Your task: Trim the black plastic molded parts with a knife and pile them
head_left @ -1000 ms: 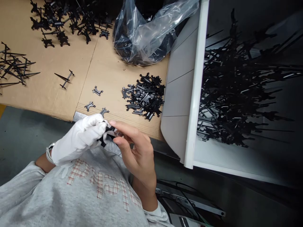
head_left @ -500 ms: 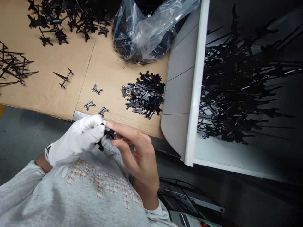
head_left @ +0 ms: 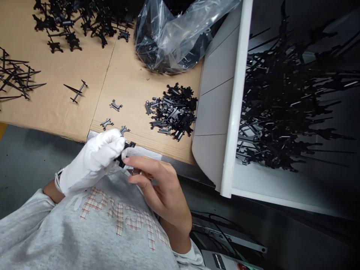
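My left hand (head_left: 91, 163), in a white glove, pinches a small black plastic part (head_left: 124, 153) at its fingertips, above my grey sweatshirt (head_left: 84, 228). My bare right hand (head_left: 157, 187) is curled just beside it, with the index fingertip at the part's lower edge. Whether those fingers hold anything cannot be seen clearly. Beyond the hands, on a cardboard sheet (head_left: 56, 108), several loose black parts (head_left: 116, 105) lie apart from a heap of the same parts (head_left: 171, 110).
A clear plastic bag (head_left: 165, 37) of black parts sits at the back of the cardboard, with more black parts scattered at the upper left. To the right stands a white bin (head_left: 239, 93) filled with long black parts. Cables (head_left: 219, 234) run below it.
My right hand has dropped slightly lower and away from the part. The gloved left hand has turned the part a little. The view has shifted slightly.
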`<state>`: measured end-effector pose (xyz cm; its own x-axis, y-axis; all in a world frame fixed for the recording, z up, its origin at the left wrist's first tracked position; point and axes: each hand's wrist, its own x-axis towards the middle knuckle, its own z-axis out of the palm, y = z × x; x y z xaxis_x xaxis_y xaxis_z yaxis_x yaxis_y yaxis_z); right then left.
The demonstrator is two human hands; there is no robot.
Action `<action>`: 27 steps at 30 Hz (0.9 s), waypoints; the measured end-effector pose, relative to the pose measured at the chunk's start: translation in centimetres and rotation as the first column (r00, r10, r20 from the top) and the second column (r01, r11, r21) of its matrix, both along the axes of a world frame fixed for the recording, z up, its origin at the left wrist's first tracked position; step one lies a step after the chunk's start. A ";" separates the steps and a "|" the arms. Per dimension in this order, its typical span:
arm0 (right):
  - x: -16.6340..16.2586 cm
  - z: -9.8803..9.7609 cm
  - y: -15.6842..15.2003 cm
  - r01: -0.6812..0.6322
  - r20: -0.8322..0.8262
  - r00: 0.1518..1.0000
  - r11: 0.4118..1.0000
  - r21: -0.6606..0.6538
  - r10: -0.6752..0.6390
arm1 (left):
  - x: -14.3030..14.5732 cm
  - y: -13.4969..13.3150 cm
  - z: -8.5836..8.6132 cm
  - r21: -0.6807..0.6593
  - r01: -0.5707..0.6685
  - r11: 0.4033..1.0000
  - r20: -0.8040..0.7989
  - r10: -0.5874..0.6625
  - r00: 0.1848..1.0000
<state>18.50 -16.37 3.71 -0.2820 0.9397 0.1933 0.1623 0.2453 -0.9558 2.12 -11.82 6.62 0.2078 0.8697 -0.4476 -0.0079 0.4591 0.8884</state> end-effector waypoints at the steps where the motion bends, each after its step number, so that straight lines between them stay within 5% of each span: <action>1: 0.0 -0.1 0.1 -0.005 -0.002 1.000 1.000 0.005 0.005 | 0.0 0.0 0.1 -0.007 0.002 1.000 -0.007 -0.002 1.000; 10: -0.1 -0.3 0.2 0.023 -0.014 1.000 0.998 -0.053 -0.024 | -0.1 -0.2 -0.5 0.057 0.067 0.996 -0.036 -0.065 0.997; 15: 0.9 -1.1 0.7 0.207 0.027 0.978 0.975 -0.076 -0.205 | -1.7 0.6 -2.1 0.171 0.103 0.980 -0.206 -0.066 0.976; 20: 0.4 -3.1 4.4 0.329 0.284 0.917 0.934 -0.142 -0.280 | -4.4 2.9 -5.8 0.373 0.308 0.875 -0.680 0.033 0.732; 27: -5.2 -4.1 11.4 0.247 0.640 0.761 0.959 -0.140 -0.102 | -4.5 5.2 -9.4 0.398 0.276 0.875 -0.843 0.229 0.487</action>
<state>13.29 -4.93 -0.39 -0.0990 0.9811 -0.1665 0.7570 -0.0343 -0.6525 -2.38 -6.58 -2.77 -0.0299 0.9995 0.0080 0.8587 0.0216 0.5121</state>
